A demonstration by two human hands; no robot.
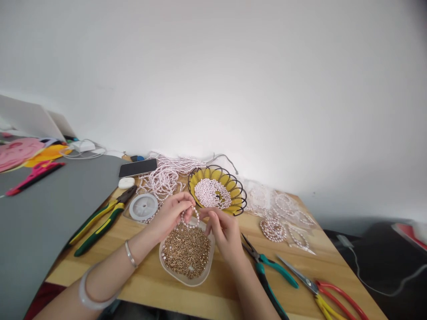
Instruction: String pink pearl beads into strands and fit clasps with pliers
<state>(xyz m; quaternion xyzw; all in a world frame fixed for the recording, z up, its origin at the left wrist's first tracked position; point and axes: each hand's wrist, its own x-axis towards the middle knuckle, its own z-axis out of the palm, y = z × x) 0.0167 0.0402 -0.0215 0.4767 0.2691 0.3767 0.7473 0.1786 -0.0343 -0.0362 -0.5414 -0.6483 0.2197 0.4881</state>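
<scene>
My left hand [175,214] pinches a small loop of pale pink beads [194,222], which hangs from the fingertips. To the right of it, my right hand [225,231] has its thumb and forefinger pressed together close to the loop; what they hold, if anything, is too small to make out. Both hands hover over the far rim of a clear plastic tub [200,281] full of tiny gold-coloured beads [185,251]. Right behind them stands a yellow and black wire basket [238,195] with pink bead strands [208,193] in it.
Left are green-yellow pliers [103,222], a thread spool [143,207], a white case [126,182] and a phone [138,168]. More bead strands [176,162] lie behind. On the right are teal pliers [267,266], scissors [313,286], coiled beads [272,230] and clear bags [260,198].
</scene>
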